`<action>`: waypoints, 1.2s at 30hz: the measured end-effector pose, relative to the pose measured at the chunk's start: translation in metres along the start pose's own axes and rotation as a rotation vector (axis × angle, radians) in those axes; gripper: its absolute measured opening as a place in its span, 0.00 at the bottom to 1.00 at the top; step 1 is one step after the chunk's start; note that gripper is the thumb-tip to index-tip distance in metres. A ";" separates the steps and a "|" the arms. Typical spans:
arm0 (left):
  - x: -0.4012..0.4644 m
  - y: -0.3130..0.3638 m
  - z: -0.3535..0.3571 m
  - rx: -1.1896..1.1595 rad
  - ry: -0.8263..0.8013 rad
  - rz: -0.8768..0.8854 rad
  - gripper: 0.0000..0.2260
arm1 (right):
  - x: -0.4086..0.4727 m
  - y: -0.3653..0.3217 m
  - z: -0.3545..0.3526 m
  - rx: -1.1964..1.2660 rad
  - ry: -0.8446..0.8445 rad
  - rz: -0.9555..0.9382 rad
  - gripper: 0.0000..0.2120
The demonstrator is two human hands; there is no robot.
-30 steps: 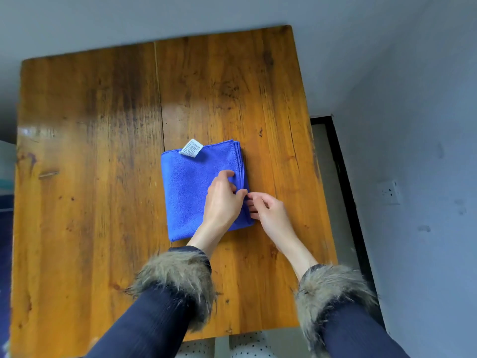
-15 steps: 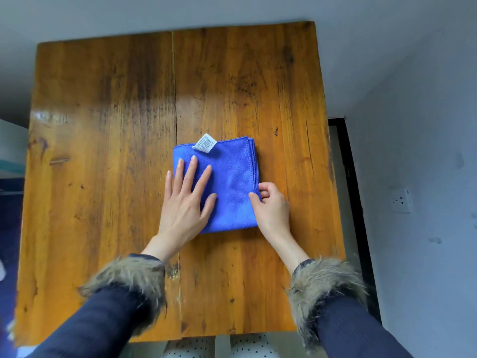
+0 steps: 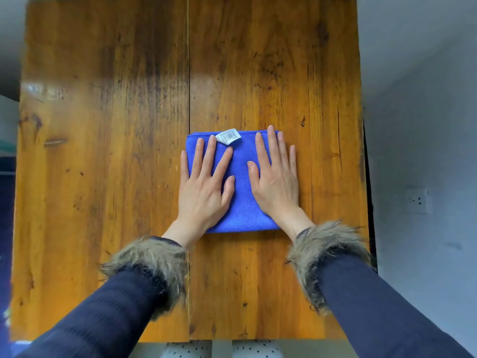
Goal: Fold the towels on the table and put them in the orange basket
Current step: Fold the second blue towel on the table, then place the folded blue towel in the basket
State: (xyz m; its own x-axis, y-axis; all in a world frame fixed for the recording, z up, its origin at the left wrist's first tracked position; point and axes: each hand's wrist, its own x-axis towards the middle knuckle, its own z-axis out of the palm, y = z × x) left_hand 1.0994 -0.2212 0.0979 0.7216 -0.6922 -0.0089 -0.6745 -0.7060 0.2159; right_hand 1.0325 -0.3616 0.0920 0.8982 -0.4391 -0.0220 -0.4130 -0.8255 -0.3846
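Towel (image 3: 242, 202), blue, folded down to a compact square, lying on the near half of the table (image 3: 103, 151) under straight, lightly spread fingers (image 3: 210, 156) of both hands. Left hand (image 3: 204, 192) flat on the left portion, little finger off the cloth's left edge and over the wood. Right hand (image 3: 276, 187) flat on the right portion, outer fingers reaching the right edge. No pinching and no curling anywhere: palms down, pressing only, thumbs angled inward with a strip of blue between them. White barcode label (image 3: 228, 136) at the far edge, just beside the left index fingertip.

Changed within the last second: first, both hands pinching at the right-hand edge of the fold; half a second ago, left palm already laid down, right fingers curled at that edge; now both opened out side by side. Also squared up in view, far edge level rather than tilted. Judged as the final smoothing of a finished fold, so folding probably complete for this piece and carrying due next.

Further out: shaggy fur cuffs (image 3: 149, 259) on dark sleeves, a plank seam running under the left wrist, grey wall with a white socket (image 3: 416, 201) to the right. Orange basket nowhere in view, so no telling which way to carry. Likely to need a grip from both sides to keep the layers from springing open on the lift
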 end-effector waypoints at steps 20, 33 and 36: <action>-0.021 -0.027 -0.043 -0.664 0.036 -0.482 0.18 | -0.025 -0.007 -0.047 0.564 -0.096 0.838 0.16; -0.004 -0.030 -0.043 -0.906 -0.196 -0.882 0.11 | 0.009 0.005 -0.070 0.743 -0.439 0.873 0.17; -0.007 -0.031 -0.044 -0.961 -0.187 -0.885 0.10 | 0.009 0.006 -0.071 0.781 -0.436 0.840 0.08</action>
State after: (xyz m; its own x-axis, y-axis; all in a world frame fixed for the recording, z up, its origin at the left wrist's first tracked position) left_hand 1.1216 -0.1879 0.1341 0.7741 -0.1198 -0.6216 0.4457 -0.5941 0.6696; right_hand 1.0278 -0.3953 0.1551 0.4336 -0.4536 -0.7786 -0.8213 0.1566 -0.5486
